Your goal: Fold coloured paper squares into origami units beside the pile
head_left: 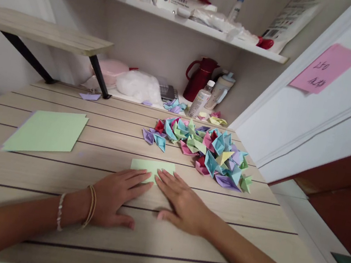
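A light green piece of paper (pixel 153 166) lies flat on the wooden table (pixel 57 224), its near part covered by my fingers. My left hand (pixel 117 195) rests palm down with outstretched fingers on its left side. On the right side, my right hand (pixel 184 202) presses flat too, fingers extended and thumb apart. Whether the paper is folded in layers I cannot tell. Beyond my right hand spreads a heap of small folded paper boats (pixel 206 147) in blue, green, pink, purple, red and yellow.
A stack of light green paper (pixel 48 133) lies at the left. Along the back stand a clear bottle (pixel 200 99), a dark red jug (pixel 200 77) and a tumbler (pixel 222 90). A small raised shelf (pixel 45 31) overhangs the left; a white shelf (pixel 167 14) crosses above.
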Available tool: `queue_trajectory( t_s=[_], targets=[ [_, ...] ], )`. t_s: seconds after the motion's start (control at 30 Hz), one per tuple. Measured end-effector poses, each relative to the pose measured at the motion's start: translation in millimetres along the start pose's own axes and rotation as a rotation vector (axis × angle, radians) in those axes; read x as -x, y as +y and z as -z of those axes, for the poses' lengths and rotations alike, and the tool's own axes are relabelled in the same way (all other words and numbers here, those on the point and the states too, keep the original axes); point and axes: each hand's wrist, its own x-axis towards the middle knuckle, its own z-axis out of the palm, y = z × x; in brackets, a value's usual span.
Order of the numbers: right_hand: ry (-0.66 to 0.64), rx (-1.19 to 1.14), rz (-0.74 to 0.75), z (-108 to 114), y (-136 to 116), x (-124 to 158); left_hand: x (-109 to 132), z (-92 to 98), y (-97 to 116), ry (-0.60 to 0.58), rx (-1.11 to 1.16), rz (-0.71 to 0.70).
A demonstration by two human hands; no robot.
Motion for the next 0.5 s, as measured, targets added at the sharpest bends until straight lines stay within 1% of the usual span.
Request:
queue_trajectory(
  t_s=[0.1, 0.2, 0.3, 0.33, 0.5],
  targets=[
    [-0.043, 0.033, 0.004, -9.1, -7.7, 2.3, -0.5, 0.2, -0.8, 0.022, 0.001, 0.002],
    [-0.056, 0.028, -0.012, -8.9, -5.8, 3.4, 1.8, 3.7, -4.2, 0.046, -0.006, -0.001],
    [-0.056, 0.017, -0.015, -7.1, -3.6, 3.2, 7.7, 11.5, -10.8, -0.01, -0.028, -0.045],
    [-0.052, 0.014, -0.015, -6.9, -3.4, 3.0, 10.0, 14.3, -13.0, -0.012, -0.034, -0.056],
    [-0.044, 0.009, -0.021, -7.6, -4.3, 2.8, 18.5, 24.6, -18.6, 0.046, -0.05, -0.056]
  ],
)
